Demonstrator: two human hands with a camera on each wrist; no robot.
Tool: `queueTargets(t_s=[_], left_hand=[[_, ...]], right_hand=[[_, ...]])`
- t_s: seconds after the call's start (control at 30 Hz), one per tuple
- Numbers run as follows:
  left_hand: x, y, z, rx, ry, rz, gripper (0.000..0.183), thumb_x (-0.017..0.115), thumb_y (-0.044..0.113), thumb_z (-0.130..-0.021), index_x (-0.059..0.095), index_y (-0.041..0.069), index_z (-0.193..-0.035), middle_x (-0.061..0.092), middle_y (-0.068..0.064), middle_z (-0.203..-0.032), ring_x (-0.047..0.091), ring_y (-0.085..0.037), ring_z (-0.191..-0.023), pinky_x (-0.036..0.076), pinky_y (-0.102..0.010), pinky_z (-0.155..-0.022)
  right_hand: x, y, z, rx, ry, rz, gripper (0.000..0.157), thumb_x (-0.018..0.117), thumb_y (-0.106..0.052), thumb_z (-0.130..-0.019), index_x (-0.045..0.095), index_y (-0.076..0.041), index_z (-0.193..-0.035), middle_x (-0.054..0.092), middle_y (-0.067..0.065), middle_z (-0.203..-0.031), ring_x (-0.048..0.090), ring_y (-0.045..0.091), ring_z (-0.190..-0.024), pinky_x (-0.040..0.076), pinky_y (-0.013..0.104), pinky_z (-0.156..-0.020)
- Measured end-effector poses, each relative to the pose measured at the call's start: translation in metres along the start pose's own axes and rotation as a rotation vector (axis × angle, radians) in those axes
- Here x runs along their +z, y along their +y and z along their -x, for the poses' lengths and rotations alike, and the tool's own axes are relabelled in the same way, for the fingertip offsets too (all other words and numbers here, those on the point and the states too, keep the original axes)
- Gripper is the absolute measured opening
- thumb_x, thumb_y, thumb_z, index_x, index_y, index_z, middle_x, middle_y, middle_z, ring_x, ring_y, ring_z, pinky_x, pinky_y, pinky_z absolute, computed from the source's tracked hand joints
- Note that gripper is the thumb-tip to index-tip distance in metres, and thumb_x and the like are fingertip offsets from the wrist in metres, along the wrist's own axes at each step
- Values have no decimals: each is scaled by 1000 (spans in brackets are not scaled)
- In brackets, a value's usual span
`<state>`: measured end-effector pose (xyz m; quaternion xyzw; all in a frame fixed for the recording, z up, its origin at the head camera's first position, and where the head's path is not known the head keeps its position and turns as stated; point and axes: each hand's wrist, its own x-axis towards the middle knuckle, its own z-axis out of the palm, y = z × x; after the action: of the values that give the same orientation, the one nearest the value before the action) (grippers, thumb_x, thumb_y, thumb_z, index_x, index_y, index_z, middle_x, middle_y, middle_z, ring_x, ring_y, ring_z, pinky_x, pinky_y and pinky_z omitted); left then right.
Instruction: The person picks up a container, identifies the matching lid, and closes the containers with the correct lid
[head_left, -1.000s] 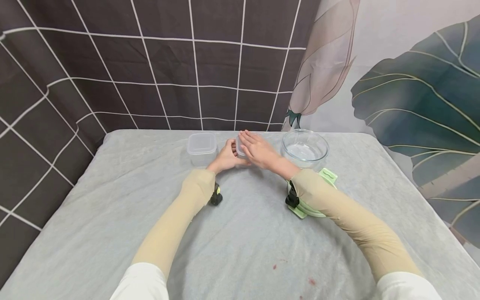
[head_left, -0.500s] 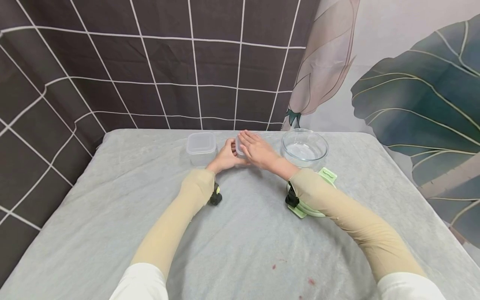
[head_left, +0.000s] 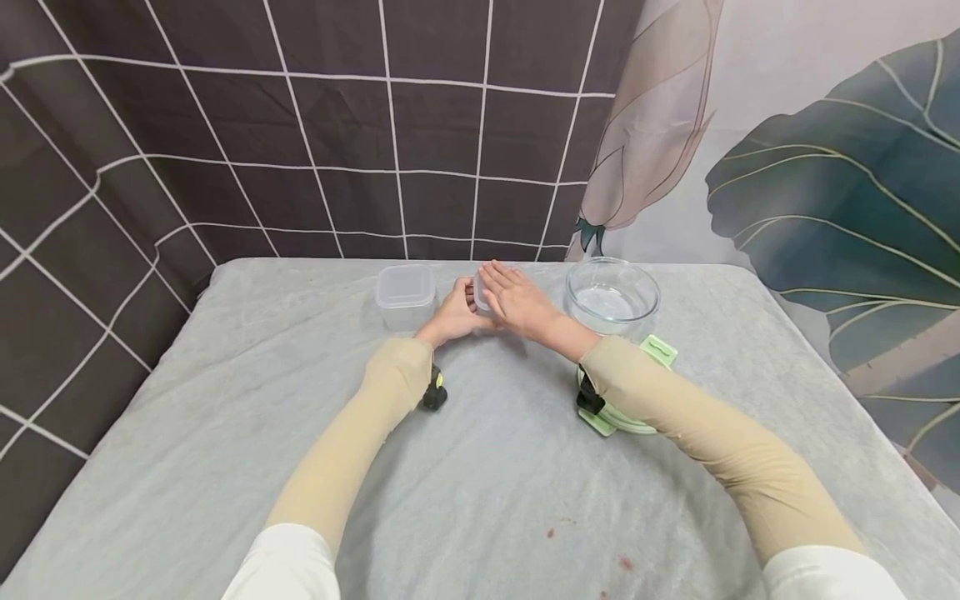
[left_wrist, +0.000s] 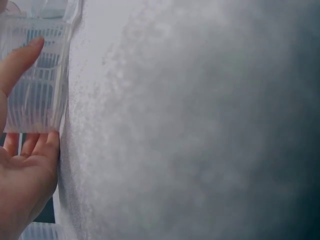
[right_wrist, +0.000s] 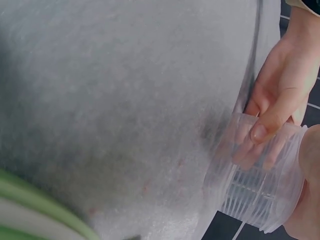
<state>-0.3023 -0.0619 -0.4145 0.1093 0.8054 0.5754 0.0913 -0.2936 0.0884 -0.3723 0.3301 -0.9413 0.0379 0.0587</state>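
Observation:
A small clear plastic container (head_left: pixel 481 293) with a frosted lid stands near the far edge of the table. My left hand (head_left: pixel 452 315) grips it from the left, with the thumb on the near wall and the fingers round the side. Laid over its lid is my right hand (head_left: pixel 523 305), its fingers straight and together, hiding much of the top. In the left wrist view the ribbed wall of the container (left_wrist: pixel 36 95) shows behind the thumb. The right wrist view has the container (right_wrist: pixel 262 175) between both hands.
Left of the hands stands a second lidded plastic container (head_left: pixel 406 287). A round glass bowl (head_left: pixel 654 307) is to the right. Partly under the right forearm lies a green-edged lid with side clips (head_left: pixel 658 350). Grey cloth (head_left: pixel 480 483) covers the table, and a dark gridded curtain (head_left: pixel 337 125) hangs behind.
Both hands keep the same place and hold on the container. Only a slight shift of the whole head view shows.

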Motion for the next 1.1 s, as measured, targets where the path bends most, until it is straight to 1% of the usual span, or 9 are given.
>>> queueTargets(t_s=[0.1, 0.23, 0.37, 0.5, 0.6, 0.77, 1.0, 1.1], left_hand=[[1, 1, 1, -1, 7, -2, 93, 80, 11, -64, 21, 2, -135, 36, -16, -133, 41, -25, -125, 35, -31, -108], [0, 1, -1, 18, 11, 11, 91, 79, 8, -64, 22, 0, -134, 37, -17, -132, 42, -26, -124, 35, -31, -108], [-1, 0, -4, 39, 6, 20, 90, 79, 6, -64, 22, 0, -134, 38, -18, -133, 42, -27, -124, 36, -31, -108], [-1, 0, -5, 21, 0, -1, 92, 80, 9, -64, 20, 1, -134, 36, -17, -133, 41, -26, -125, 36, -31, -108], [-1, 1, -4, 12, -17, 1, 93, 79, 9, -64, 19, 2, -135, 35, -16, -134, 40, -25, -126, 35, -31, -108], [-1, 0, -3, 7, -25, 4, 93, 80, 9, -64, 19, 3, -135, 37, -16, -134, 42, -25, -125, 36, -31, -108], [-1, -2, -3, 17, -17, 24, 94, 80, 7, -63, 20, 2, -135, 37, -16, -133, 42, -25, -124, 35, -31, -108], [-1, 0, -2, 17, -19, 30, 93, 80, 6, -63, 20, 1, -134, 37, -17, -132, 43, -25, -124, 36, -30, -107]], right_hand=[[0, 0, 0, -3, 7, 11, 49, 23, -29, -99, 28, -3, -141, 26, 11, -148, 19, 24, -140, 17, 42, -116], [-1, 0, 0, -7, 4, 15, 49, 23, -28, -99, 28, -3, -140, 26, 11, -149, 19, 25, -140, 18, 42, -116], [-3, 3, -3, -24, 0, -26, 49, 24, -27, -99, 29, -1, -140, 27, 14, -148, 20, 26, -139, 17, 42, -116], [-6, 9, -7, -40, -16, -88, 49, 27, -27, -98, 30, 1, -139, 28, 15, -147, 20, 28, -139, 16, 40, -116], [-6, 14, -9, -21, -46, -109, 53, 29, -31, -98, 27, 0, -140, 26, 15, -148, 18, 28, -140, 15, 39, -117], [-3, 20, -9, -11, -76, -85, 57, 28, -36, -98, 23, 0, -142, 20, 14, -150, 16, 29, -140, 14, 38, -117], [2, 18, -6, -5, -41, -49, 56, 24, -36, -98, 21, -2, -143, 19, 13, -151, 15, 27, -141, 16, 40, -116], [3, 16, -5, 7, -49, -28, 57, 23, -37, -98, 19, -3, -143, 17, 12, -151, 13, 26, -141, 16, 40, -116]])
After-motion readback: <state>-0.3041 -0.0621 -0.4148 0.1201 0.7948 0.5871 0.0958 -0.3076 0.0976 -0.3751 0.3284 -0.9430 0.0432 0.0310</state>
